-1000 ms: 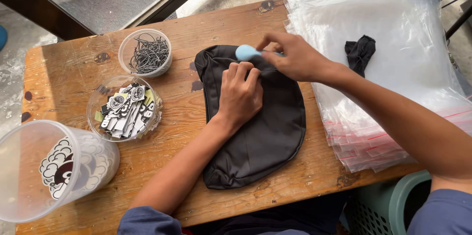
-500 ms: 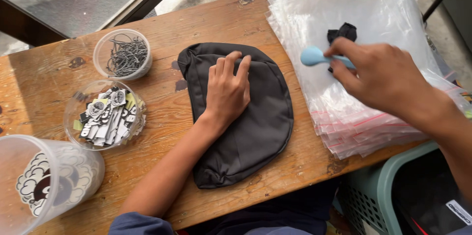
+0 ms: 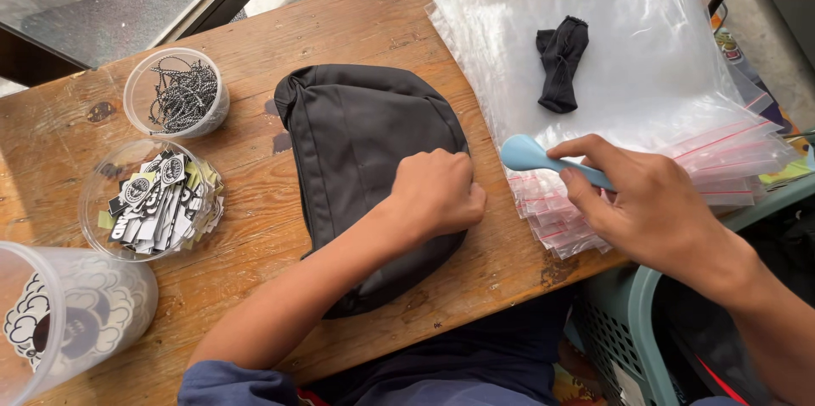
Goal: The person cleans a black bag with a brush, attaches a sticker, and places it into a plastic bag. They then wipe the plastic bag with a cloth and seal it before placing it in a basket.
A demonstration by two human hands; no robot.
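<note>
Left hand on the pouch, right hand with the blue tool

The left hand (image 3: pixel 441 194) rests clenched on the right edge of the black pouch (image 3: pixel 365 168) at mid-bench (image 3: pixel 255 228); the right hand (image 3: pixel 654 211) is grasping a blue tool (image 3: pixel 543 160) over the clear bags (image 3: pixel 611 49). Best pin the fabric flat, tool low.

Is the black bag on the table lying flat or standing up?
Flat: the black bag lies spread on the wooden table, with the left hand pressing on its right edge.
</note>
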